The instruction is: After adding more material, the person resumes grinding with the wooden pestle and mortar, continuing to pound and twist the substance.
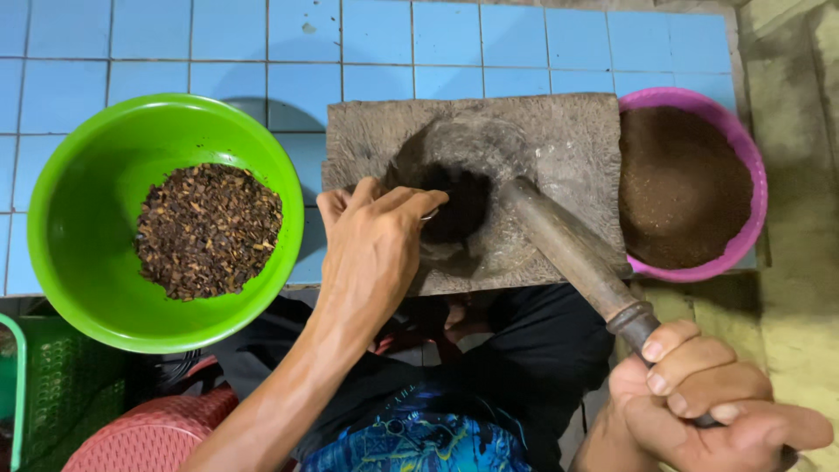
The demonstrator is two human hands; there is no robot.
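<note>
While the head camera looks down, one stone block (559, 149) sits on the blue tiled floor (175, 44). It has one round hole (454, 205) in the middle, with dark stuff inside.

One left hand (371, 249) reaches over the block. Its fingers (411, 203) are bent together at the edge of the hole and touch the dark stuff. It looks like a pinch, but I cannot tell if anything is held.

One right hand (699, 393) is at the bottom right. It is closed tight around the end of one long wooden stick (568, 249). The stick leans, and its thick tip rests just beside the hole, on the block.

Two bowls are here. One green bowl (79, 218) sits left of the block, near it. It holds one pile of brown bits (210, 229). One pink bowl (752, 166) sits right of the block, touching its side. It is full of fine brown powder (682, 188).

One red stool (157, 433) and one green basket (61, 385) show at the bottom left. Dark clothes (524, 358) show under the block, between the two arms.
</note>
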